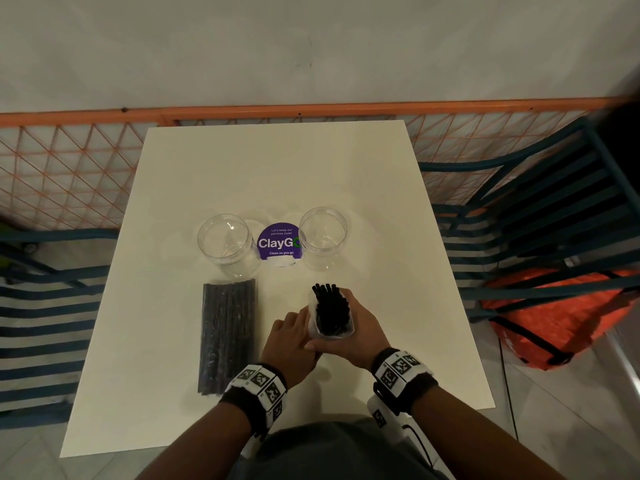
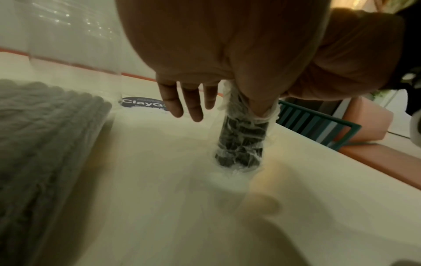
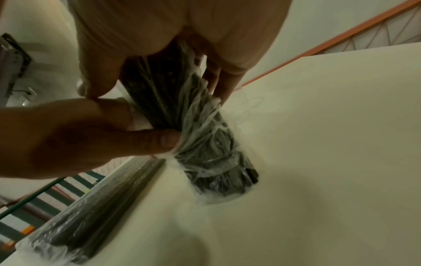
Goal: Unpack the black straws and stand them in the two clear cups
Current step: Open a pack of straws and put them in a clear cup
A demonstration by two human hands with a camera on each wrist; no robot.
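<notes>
Standing upright on table (image 1: pixel 166 393), opened pack (image 1: pixel 330 315) is steadied by right hand (image 1: pixel 349 336), fingers curled round it, likely so wrap can be slid down. Wrap (image 3: pixel 200 126) is pinched by left hand (image 1: pixel 294 341). Sealed pack (image 1: pixel 227 336) lies flat, left. Farther off, two cups (image 1: pixel 227 242) (image 1: pixel 322 237) stand empty, sign (image 1: pixel 280 244) between.

Head looks down; wrists close, sharing table (image 1: pixel 277 174).

sticker (image 1: pixel 279 243) between cups (image 1: pixel 225 241), sealed pack (image 1: pixel 228 336) before left cup
</notes>
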